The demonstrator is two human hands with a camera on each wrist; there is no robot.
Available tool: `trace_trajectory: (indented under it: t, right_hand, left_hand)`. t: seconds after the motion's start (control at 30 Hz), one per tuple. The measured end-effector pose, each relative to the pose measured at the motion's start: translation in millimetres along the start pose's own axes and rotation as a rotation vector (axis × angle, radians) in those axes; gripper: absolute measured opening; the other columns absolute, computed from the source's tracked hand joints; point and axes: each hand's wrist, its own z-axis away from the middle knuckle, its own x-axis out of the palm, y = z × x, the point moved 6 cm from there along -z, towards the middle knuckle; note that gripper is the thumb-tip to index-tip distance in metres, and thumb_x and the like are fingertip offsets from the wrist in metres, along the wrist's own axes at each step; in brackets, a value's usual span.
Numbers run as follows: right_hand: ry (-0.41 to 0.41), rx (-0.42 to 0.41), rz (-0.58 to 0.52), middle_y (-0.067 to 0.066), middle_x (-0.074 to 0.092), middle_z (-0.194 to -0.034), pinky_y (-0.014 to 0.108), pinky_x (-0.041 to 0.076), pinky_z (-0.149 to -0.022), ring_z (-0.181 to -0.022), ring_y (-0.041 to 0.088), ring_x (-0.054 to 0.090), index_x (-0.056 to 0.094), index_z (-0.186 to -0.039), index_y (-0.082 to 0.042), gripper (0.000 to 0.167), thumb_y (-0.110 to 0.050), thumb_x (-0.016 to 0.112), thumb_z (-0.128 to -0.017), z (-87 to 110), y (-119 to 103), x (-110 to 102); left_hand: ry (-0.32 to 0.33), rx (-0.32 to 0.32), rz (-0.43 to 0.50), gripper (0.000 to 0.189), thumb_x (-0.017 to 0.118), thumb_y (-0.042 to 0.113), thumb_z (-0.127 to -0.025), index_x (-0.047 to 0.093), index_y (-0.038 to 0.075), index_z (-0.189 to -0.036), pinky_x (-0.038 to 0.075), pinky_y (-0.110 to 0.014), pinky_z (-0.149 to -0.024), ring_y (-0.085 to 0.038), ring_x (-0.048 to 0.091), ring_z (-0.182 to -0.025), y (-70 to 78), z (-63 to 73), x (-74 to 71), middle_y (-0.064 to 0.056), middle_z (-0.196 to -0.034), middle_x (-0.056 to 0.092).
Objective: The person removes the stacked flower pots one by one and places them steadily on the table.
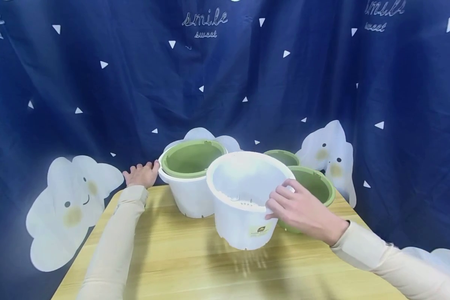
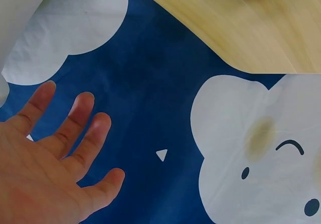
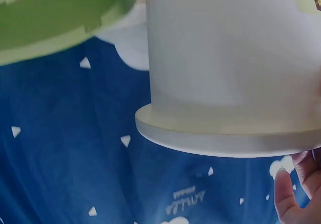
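A white plastic flowerpot (image 1: 234, 221) with a small label and holes in its bottom is held up above the table, tilted. My right hand (image 1: 300, 208) grips it by the right side of its rim. My left hand (image 1: 140, 174) is beside another white flowerpot (image 1: 191, 198), its fingers spread; one finger is at that rim, though contact is unclear. Inside that pot sits a green flowerpot (image 1: 187, 157). The left wrist view shows the left hand's extended fingers (image 2: 95, 126). In the right wrist view, the held pot's wall (image 3: 230, 58) hides most of the right hand.
Behind the held pot, at the right, stand a green pot (image 1: 315, 185) and a further green pot (image 1: 283, 157), both partly hidden. The wooden table (image 1: 172, 266) reaches back to a dark blue curtain (image 1: 135, 83) printed with clouds and triangles.
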Motion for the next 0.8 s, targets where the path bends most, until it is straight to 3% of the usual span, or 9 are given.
trace_trajectory:
  t: [0.27, 0.57, 0.8]
  right_hand:
    - [-0.112, -0.028, 0.024, -0.001, 0.056, -0.086, 0.035, 0.046, -0.093, -0.086, 0.02, 0.053, 0.053, -0.093, -0.012, 0.035, -0.035, 0.036, -0.112, 17.9, -17, 29]
    - [-0.126, -0.038, -0.001, -0.001, 0.057, -0.084, 0.036, 0.045, -0.09, -0.086, 0.02, 0.052, 0.056, -0.094, -0.012, 0.033, -0.034, 0.038, -0.11, 32.0, -32, 50]
    - [-0.144, -0.025, -0.008, -0.001, 0.058, -0.085, 0.036, 0.045, -0.089, -0.087, 0.02, 0.052, 0.053, -0.091, -0.012, 0.025, -0.033, 0.048, -0.104, 37.8, -37, 54]
  left_hand:
    - [-0.009, -0.003, -0.004, 0.083, 0.006, 0.059, -0.105, 0.045, 0.001, -0.149, 0.016, -0.081, -0.11, -0.061, 0.035, -0.136, 0.3, -0.3, 0.1, -0.039, -0.146, 0.044]
    - [-0.004, -0.008, 0.0, 0.081, 0.006, 0.057, -0.106, 0.045, 0.001, -0.149, 0.017, -0.08, -0.11, -0.06, 0.036, -0.134, 2.4, 6.5, 0.0, -0.039, -0.145, 0.045]
    - [0.002, -0.009, -0.008, 0.081, 0.005, 0.057, -0.105, 0.046, 0.002, -0.149, 0.019, -0.079, -0.109, -0.059, 0.037, -0.133, 4.7, 6.6, -3.3, -0.039, -0.144, 0.046]
